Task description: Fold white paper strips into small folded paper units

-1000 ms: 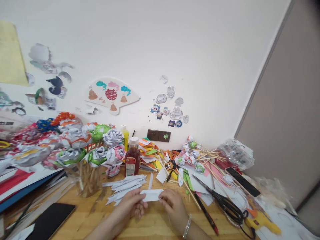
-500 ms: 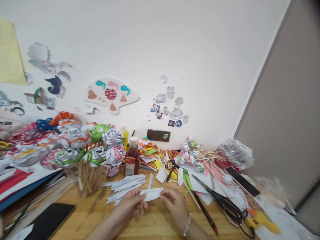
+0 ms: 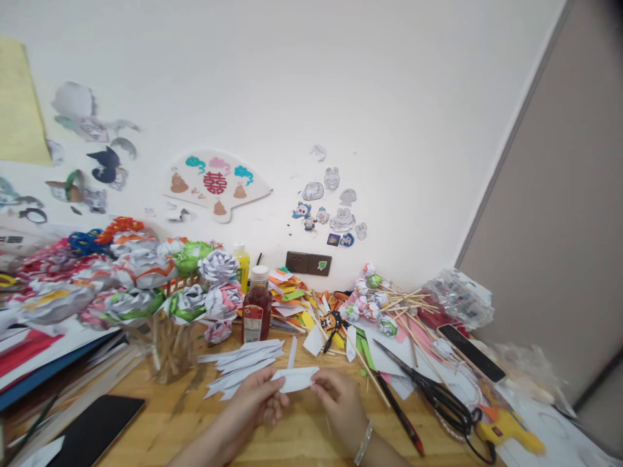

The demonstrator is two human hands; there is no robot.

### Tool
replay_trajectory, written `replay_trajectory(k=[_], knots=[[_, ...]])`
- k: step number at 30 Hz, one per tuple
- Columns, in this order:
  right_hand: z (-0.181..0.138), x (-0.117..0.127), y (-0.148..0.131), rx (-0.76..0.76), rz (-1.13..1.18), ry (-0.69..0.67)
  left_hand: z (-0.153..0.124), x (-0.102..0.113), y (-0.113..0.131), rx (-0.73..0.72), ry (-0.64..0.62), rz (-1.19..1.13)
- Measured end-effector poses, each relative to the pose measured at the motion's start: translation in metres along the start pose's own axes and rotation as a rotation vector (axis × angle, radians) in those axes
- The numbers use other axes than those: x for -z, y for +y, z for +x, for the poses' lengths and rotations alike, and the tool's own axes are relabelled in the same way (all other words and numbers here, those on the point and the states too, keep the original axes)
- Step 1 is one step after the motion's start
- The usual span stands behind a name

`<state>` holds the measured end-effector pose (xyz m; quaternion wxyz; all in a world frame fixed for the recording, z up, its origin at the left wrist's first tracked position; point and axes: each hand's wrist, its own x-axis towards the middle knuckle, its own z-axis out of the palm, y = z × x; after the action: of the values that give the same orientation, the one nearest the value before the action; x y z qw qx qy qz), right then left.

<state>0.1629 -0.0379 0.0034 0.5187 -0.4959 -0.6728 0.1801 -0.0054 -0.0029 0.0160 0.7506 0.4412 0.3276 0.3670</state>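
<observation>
A small folded piece of white paper (image 3: 298,380) is stretched between my two hands above the wooden table (image 3: 287,444). My left hand (image 3: 260,399) pinches its left end between thumb and fingers. At its right end, my right hand (image 3: 338,397) grips the paper with thumb and fingertips; a bracelet circles that wrist. Just beyond my left hand lies a pile of folded white paper strips (image 3: 246,363). One narrow white strip (image 3: 293,352) rests behind the held paper.
Paper flowers (image 3: 146,266) on sticks crowd the left, beside a red-brown bottle (image 3: 256,308). To the right lie a red-and-black pen (image 3: 402,412), black scissors (image 3: 433,392), a yellow glue gun (image 3: 511,431) and a phone (image 3: 472,352). A dark tablet-like slab (image 3: 97,428) sits front left.
The paper between my hands has tilted slightly, its right part sitting a little lower. Both hands keep their hold and have barely moved.
</observation>
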Motion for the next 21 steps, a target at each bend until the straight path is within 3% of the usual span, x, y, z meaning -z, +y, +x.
replay_trajectory(k=[5,10,17,21], knots=[[-0.0016,-0.0003,0.0013,0.007,-0.091,-0.001,-0.0016,-0.0042,-0.0014,-0.007,0.022,-0.012],[-0.0003,-0.0011,0.0022,-0.060,0.095,0.061,-0.0008,-0.0091,-0.0020,-0.073,-0.002,0.007],[0.0011,-0.0018,0.0015,-0.105,0.249,0.104,0.0027,-0.0057,-0.0053,-0.299,0.065,0.147],[0.0005,-0.0026,0.0023,-0.116,0.271,0.112,0.0030,-0.0030,-0.0085,-0.343,0.140,0.241]])
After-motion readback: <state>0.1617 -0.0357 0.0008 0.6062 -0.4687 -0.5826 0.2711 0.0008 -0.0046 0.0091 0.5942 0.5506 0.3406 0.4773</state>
